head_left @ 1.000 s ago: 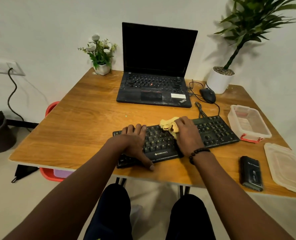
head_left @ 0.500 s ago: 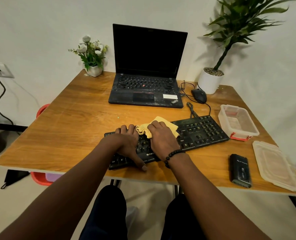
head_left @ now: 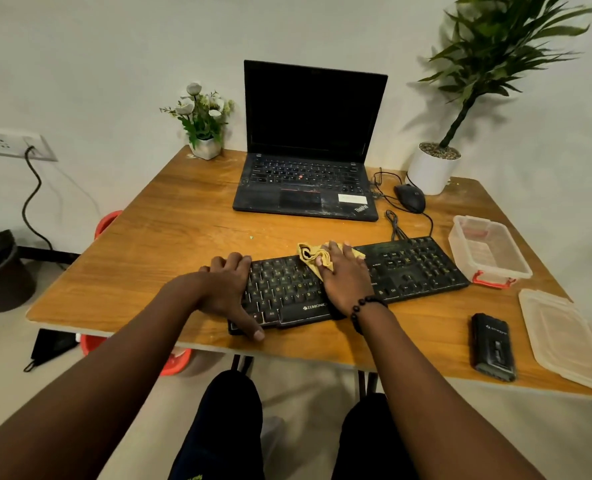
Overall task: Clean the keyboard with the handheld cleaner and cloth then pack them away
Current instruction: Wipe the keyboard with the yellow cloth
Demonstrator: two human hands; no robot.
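Observation:
A black keyboard [head_left: 415, 268] lies across the front of the wooden table [head_left: 183, 237]. My left hand [head_left: 228, 289] grips its left end, fingers over the back edge and thumb at the front corner. My right hand [head_left: 344, 275] lies flat on the middle keys and presses a crumpled yellow cloth [head_left: 313, 256] against them; most of the cloth pokes out past my fingers. The black handheld cleaner [head_left: 492, 346] lies by itself near the front right edge of the table.
A clear plastic box [head_left: 488, 251] with red clips sits right of the keyboard, its lid [head_left: 564, 337] lying loose at the front right. Behind are a black laptop [head_left: 308, 188], a mouse [head_left: 410, 197] with cable, a small flower pot [head_left: 204, 147] and a large potted plant [head_left: 433, 168].
My right hand has slid the cloth left along the keys and then a little way back toward the rear edge. The left hand has kept its hold on the keyboard's end.

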